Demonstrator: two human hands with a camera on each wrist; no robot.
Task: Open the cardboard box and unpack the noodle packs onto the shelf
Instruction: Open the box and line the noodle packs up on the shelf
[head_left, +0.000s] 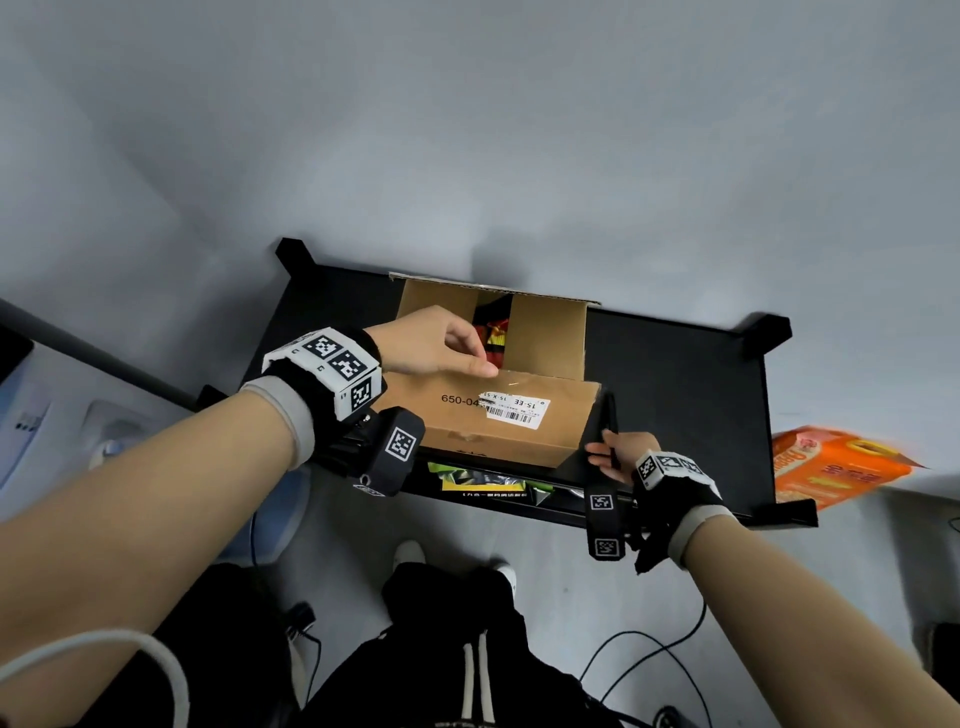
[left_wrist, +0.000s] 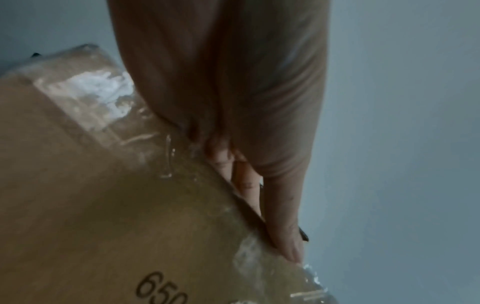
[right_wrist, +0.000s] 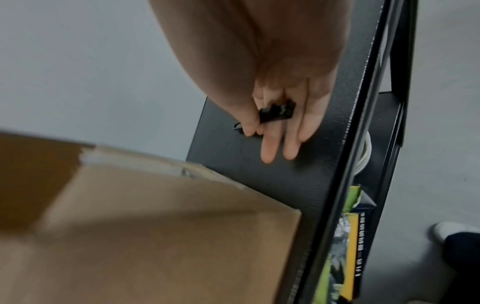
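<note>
The box (head_left: 498, 395) is sitting on the top shelf (head_left: 685, 395), toward its left end and reaching its back edge, and the left hand (head_left: 431, 340) is gripping the near flap (head_left: 483, 415), thumb on the taped outside and fingers curled over its free edge. The right hand (head_left: 618, 457) is pinching a thin black tool (head_left: 610, 421), probably a cutter, between thumb and forefinger while the other fingers are lying straight on the shelf just right of the box, near the front edge. The far flap is already standing up against the wall, and red and yellow packs (head_left: 493, 332) are showing in the gap, so opening is nearly done by my reading; no pack from the box is lying on the top shelf yet, so the unpacking is all still ahead. Only the head view is showing the box's inside and an orange pack (head_left: 831, 465) beyond the shelf's right end. The left wrist view is showing the torn tape (left_wrist: 88, 96), and the right wrist view the tool's ridged grip (right_wrist: 278, 112) and green and yellow packs (right_wrist: 342, 246) on a lower shelf.
</note>
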